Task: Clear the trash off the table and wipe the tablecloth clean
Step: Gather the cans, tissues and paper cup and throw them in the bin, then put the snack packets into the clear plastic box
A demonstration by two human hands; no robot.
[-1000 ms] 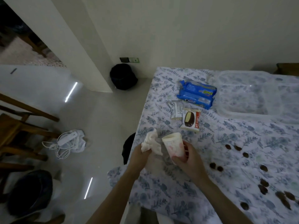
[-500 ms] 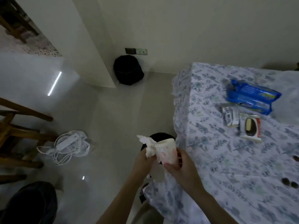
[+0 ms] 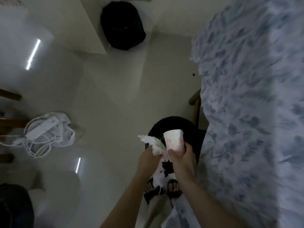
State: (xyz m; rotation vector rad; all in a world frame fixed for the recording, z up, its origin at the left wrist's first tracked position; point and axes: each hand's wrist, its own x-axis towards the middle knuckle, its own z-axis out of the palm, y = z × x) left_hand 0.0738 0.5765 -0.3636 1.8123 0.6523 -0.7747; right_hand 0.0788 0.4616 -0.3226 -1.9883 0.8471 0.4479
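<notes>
The paper cup (image 3: 174, 139), white with pinkish smears, sits upright in the right hand (image 3: 181, 155), whose fingers and thumb wrap its lower half. Just left of it, the left hand (image 3: 148, 159) grips a crumpled tissue (image 3: 153, 143), and more white paper hangs down between the two wrists.

Both hands are off the counter and over the floor, with a dark round bin (image 3: 189, 127) just beyond and below them. To their right hangs the edge of the flowered tablecloth (image 3: 246, 96).

By my reading, this load of trash is lifted clear and close to being dropped, but not yet released. The blurred view shows only the cloth's side, so I cannot tell whether more trash lies on the counter, and nothing suggests wiping has begun.

Far ahead of the hands a black bag (image 3: 122, 25) sits by the wall. Well to their left a white power strip (image 3: 42, 129) lies among its cords.
</notes>
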